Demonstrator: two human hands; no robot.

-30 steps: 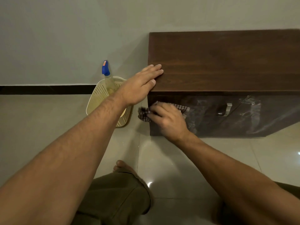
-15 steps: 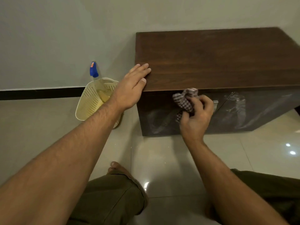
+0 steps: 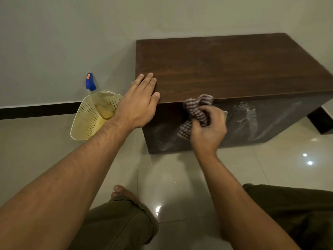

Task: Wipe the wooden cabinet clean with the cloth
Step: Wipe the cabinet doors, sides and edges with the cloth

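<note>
A low dark wooden cabinet [image 3: 225,69] stands on the tiled floor against the wall. Its glossy front shows pale smears at the left and right. My left hand [image 3: 138,105] lies flat, fingers apart, on the front left corner of the cabinet top. My right hand [image 3: 207,129] grips a bunched checked cloth [image 3: 196,110] against the upper front of the cabinet, just under the top's edge. A metal handle is mostly hidden behind my right hand.
A cream perforated basket [image 3: 90,120] stands on the floor left of the cabinet, holding a spray bottle [image 3: 93,91] with a blue trigger head. My knees and one bare foot [image 3: 122,193] are on the glossy tiles in front.
My right hand moved the cloth from the cabinet's lower left front corner rightward and up to the top edge of the front. The left hand stayed on the corner.
</note>
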